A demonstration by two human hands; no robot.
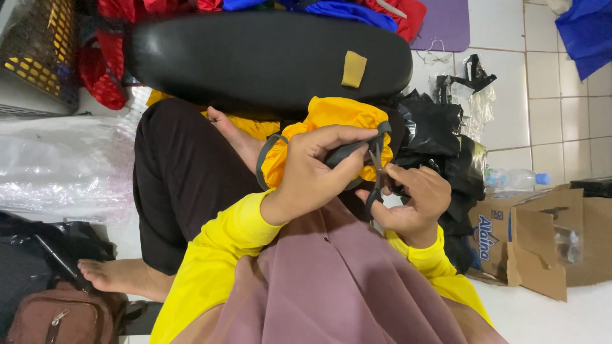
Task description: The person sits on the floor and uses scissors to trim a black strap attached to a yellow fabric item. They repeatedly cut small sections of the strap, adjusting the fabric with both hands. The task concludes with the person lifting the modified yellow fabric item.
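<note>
The person is sitting on the tiled floor (510,83) and trimming at a bunched yellow fabric piece (331,118) edged with a grey strap (347,153). The left hand (312,169) is closing around the fabric and strap, pinching the strap taut across the middle of the view. The right hand (414,204) is gripping a pair of scissors (377,178), fingers through the handles, with the blades pointing up at the strap where it meets the yellow cloth. The blades are sitting right at the strap's edge; whether they are already biting into a thread or just touching it is probably too fine to tell from here.

Judging by this, the cutting looks to be under way rather than finished: the strap is whole along its visible length, and no loose offcut is showing near the hands.

Counting what is showing: one yellow fabric piece in hand, one pair of scissors, two hands working. Just beyond, farther off, one long black padded cushion (268,57) is lying across the view. To the right, crumpled black plastic bags (433,134) are piling beside one clear water bottle (513,179) and one torn cardboard box (542,242). At the near left, one brown zipped bag (57,315) is resting by a bare foot (115,274), and one yellow mesh basket (38,44) is standing at the far left.
</note>
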